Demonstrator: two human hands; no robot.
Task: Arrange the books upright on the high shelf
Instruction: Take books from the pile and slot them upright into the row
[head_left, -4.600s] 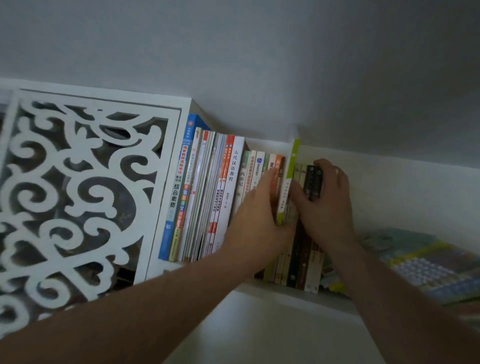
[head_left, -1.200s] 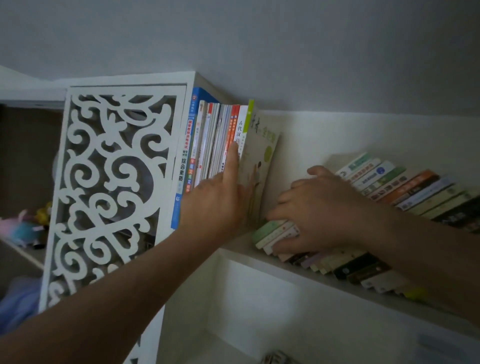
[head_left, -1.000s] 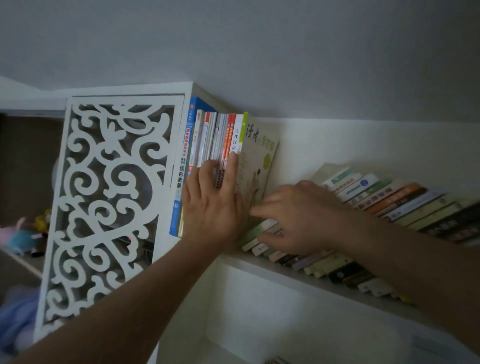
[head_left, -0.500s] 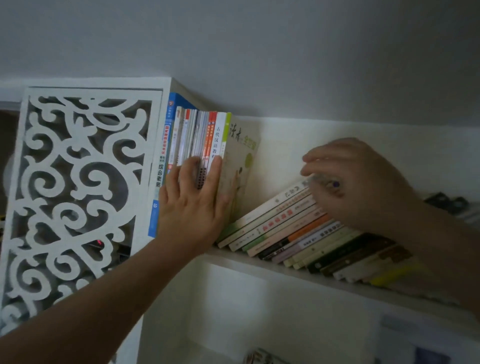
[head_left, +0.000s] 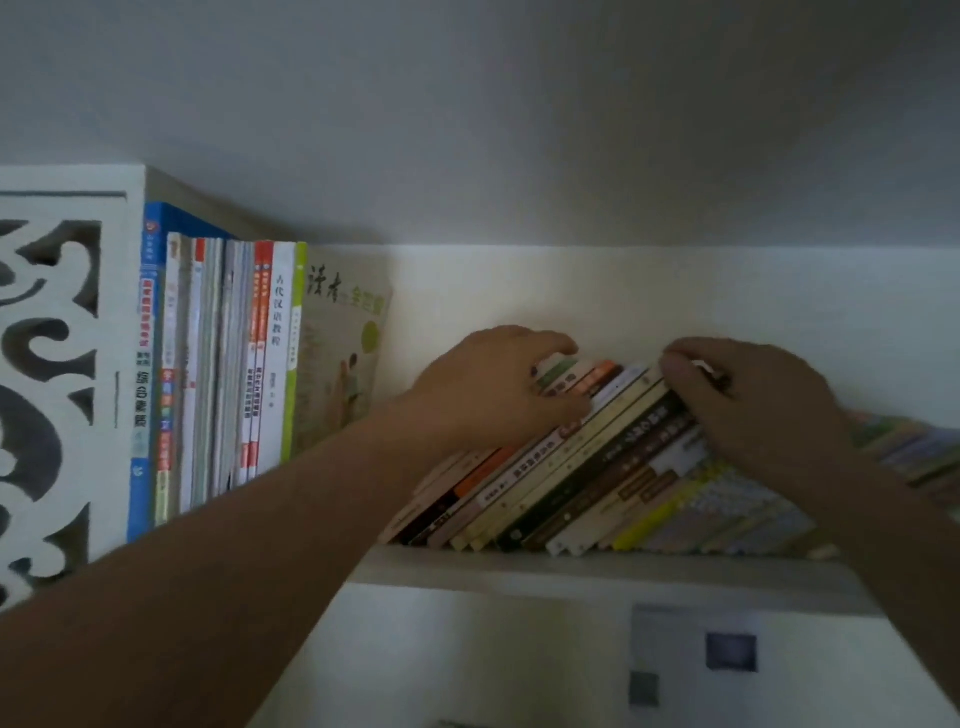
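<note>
Leaning books (head_left: 582, 467), spines slanting toward upper right, on the shelf (head_left: 597, 569); left hand (head_left: 493, 387) and right hand (head_left: 753, 405) fingers grasp their tops. Upright books (head_left: 234, 364) at left.

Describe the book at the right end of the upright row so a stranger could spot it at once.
Start at the white fretwork panel on the left; a row of upright books stands against it on the high shelf. The last one, the olive book, stands before the gap. It alone shows its front cover, with large lettering, not just a spine.
</note>
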